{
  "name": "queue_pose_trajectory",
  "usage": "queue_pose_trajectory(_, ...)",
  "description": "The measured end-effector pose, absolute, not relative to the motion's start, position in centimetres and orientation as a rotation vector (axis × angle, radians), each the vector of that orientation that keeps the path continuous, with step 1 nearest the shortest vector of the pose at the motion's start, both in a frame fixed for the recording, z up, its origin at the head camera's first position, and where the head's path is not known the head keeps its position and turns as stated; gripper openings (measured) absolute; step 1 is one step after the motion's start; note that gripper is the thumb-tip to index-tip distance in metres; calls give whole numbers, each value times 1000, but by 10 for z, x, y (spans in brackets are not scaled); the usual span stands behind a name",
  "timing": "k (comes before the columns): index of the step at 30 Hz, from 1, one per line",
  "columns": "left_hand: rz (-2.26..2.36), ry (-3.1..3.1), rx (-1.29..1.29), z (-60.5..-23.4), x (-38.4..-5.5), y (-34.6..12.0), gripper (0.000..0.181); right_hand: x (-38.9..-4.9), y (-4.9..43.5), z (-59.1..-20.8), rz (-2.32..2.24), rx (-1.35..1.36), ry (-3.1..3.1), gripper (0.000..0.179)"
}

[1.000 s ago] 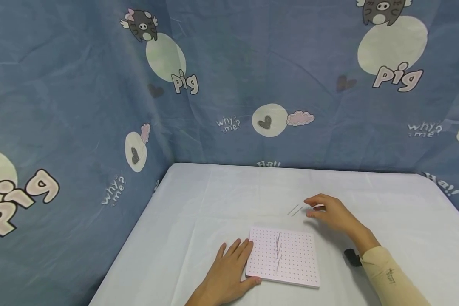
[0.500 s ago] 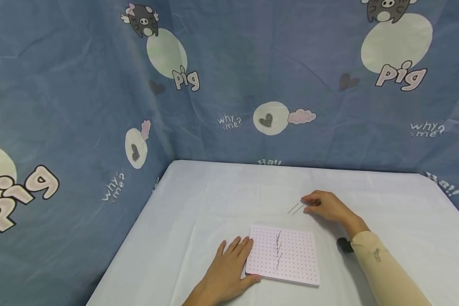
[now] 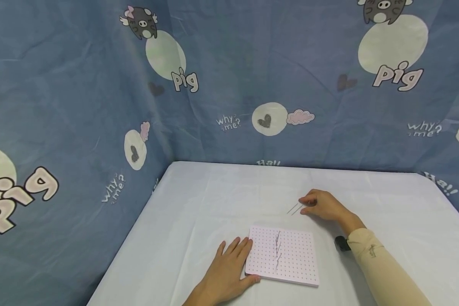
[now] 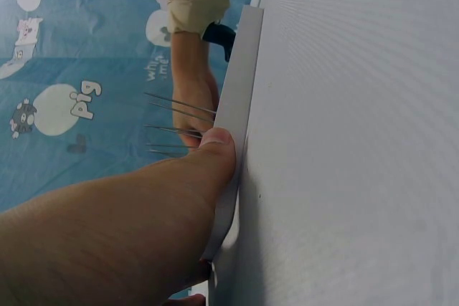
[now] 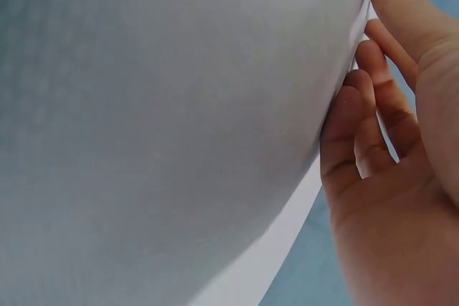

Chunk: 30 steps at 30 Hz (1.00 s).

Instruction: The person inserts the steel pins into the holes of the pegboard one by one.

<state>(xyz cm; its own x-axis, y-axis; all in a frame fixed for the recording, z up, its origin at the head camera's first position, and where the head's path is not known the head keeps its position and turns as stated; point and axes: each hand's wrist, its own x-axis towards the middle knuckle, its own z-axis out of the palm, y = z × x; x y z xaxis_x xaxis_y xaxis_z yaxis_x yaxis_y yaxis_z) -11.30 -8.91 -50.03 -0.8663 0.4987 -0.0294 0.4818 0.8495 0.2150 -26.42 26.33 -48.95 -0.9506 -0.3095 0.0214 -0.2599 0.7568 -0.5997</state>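
A pale pink pegboard [image 3: 290,259] with rows of small holes lies on the table. Several thin metal sticks [image 3: 278,246] stand in one column of its holes; the left wrist view shows these thin sticks [image 4: 179,109] side on. My left hand [image 3: 227,270] rests at the board's left front corner with straight fingers, its thumb [image 4: 217,141] against the front edge. Beyond the board, two loose thin sticks [image 3: 293,208] lie on the table. My right hand [image 3: 323,205] is at their right ends, thumb and forefinger apart; in the right wrist view its fingers [image 5: 344,123] bend loosely near the tabletop.
A white cloth covers the table [image 3: 222,191]. Behind it and along the left hang blue curtains [image 3: 214,63] printed with pigs. A small black device [image 3: 342,243] sits at the right wrist, by the cream sleeve [image 3: 378,263].
My right hand has moved a little to the left, to the ends of the loose sticks, and its thumb and forefinger have come slightly closer together. The left hand and pegboard stay put.
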Motion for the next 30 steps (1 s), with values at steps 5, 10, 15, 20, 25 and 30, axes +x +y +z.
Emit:
queue_pose_trajectory(5, 303, 2941, 768, -499, -113, -89, 92, -266, 261, -486, -960, -464, 2874, 38)
queue_pose_trajectory(10, 316, 2945, 781, -500, -113, -89, 92, -265, 257, -484, -965, -468, 2880, 31)
queue_pose_trajectory(15, 309, 2946, 790, -501, -113, -89, 93, -266, 255, -484, -918, -507, 2910, 20)
queue_pose_trajectory(20, 309, 2943, 786, -500, -113, -90, 93, -266, 254, -482, -864, -589, 2947, 8)
queue_pose_trajectory(25, 314, 2943, 795, -499, -113, -90, 93, -264, 255, -483, -820, -680, 2961, 4)
queue_pose_trajectory(30, 316, 2933, 781, -499, -112, -88, 93, -260, 256, -483, -794, -746, 2973, 8)
